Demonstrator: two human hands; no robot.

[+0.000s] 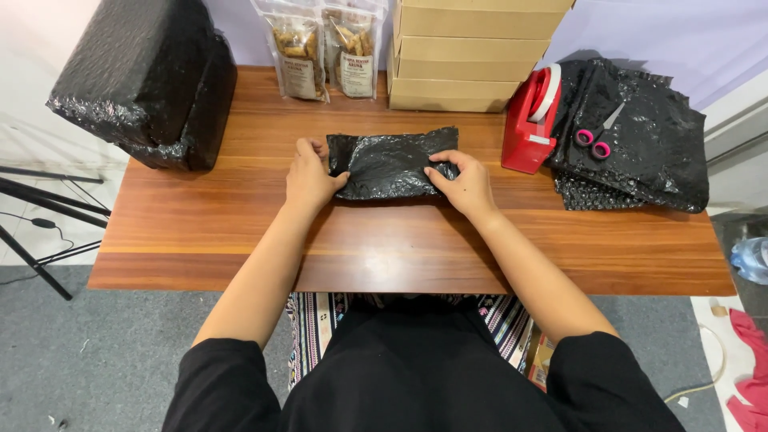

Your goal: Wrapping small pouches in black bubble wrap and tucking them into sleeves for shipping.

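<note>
Person seated at a wooden table (200,232), both bare hands on a black bubble-wrap parcel (392,162) lying flat at table centre.

Left hand (310,178) sits at the parcel's 9 o'clock end, fingers closed over that edge, thumb pressed on top. Right hand (462,182) at the 3 o'clock end, fingers curled and pinching the wrap there. Both hands clamped on the parcel; it rests on the tabletop.

Around it:
- 12 o'clock: stack of flat cardboard boxes (468,56) against the wall.
- 11 o'clock: two clear snack pouches (328,52) standing upright.
- 10 o'clock: big roll of black bubble wrap (148,80) at the table corner.
- 3 o'clock, just beside the right hand: red tape dispenser (530,120).
- Beyond the dispenser: pile of black bubble-wrap sheets (648,144) with pink-handled scissors (596,140) lying on top.
</note>
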